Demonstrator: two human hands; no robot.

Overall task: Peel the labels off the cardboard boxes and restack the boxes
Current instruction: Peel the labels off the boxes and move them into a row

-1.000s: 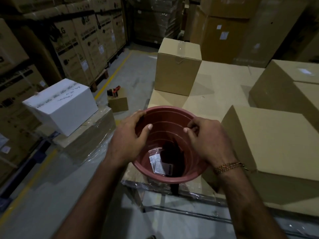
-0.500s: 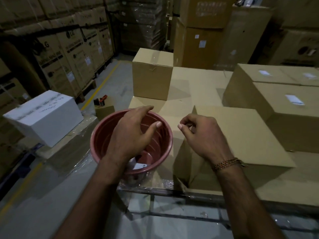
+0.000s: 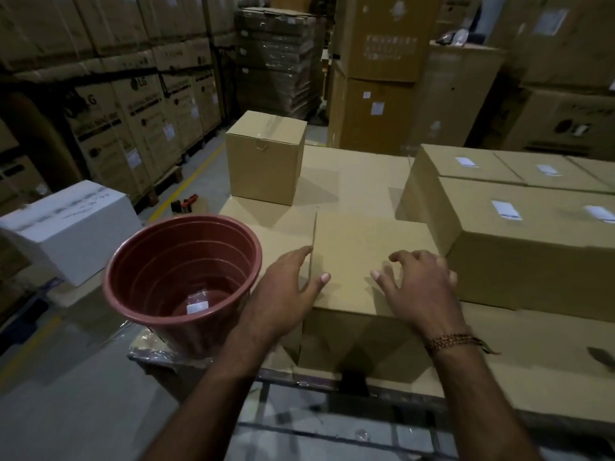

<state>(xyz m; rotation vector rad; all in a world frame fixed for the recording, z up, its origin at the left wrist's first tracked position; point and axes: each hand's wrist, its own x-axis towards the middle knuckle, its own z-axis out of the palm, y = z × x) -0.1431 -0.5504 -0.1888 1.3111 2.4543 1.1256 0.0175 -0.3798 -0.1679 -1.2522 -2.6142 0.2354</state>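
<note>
Both our hands were over the near box [image 3: 359, 257], nothing held. Left hand [image 3: 286, 294] sat at the box's left top edge, fingers straight and spread, thumb on the top face. Right hand [image 3: 419, 287] hovered or rested on the top near the right side, fingers loosely bent; contact not clear.

The near box top showed no label, so we judged it ready to restack. Labelled boxes [image 3: 519, 234] sat just right of it, white labels [image 3: 506, 209] on top. A single taped box [image 3: 266, 158] stood further back, on the flat cardboard layer [image 3: 359, 174].

Risks, our call:
- The bucket [image 3: 183, 281] stood just left of the near box, close to the pallet corner. Our left forearm passed right by its rim; a swing on the lift could tip it off the edge.
- The near box sat close to the front edge. A 1-sided pull could drag it off.
- The right hand had little room against the labelled box; fingers could jam.

Hard to read:
- Dim light, blur on the right.
- 2 scraps in the bucket, likely peeled labels, not certain.
- Near box's side faces barely visible; a label there can't be excluded.
- Label print unreadable.
- Small dark items [image 3: 184, 202] beyond the bucket unidentified.
</note>
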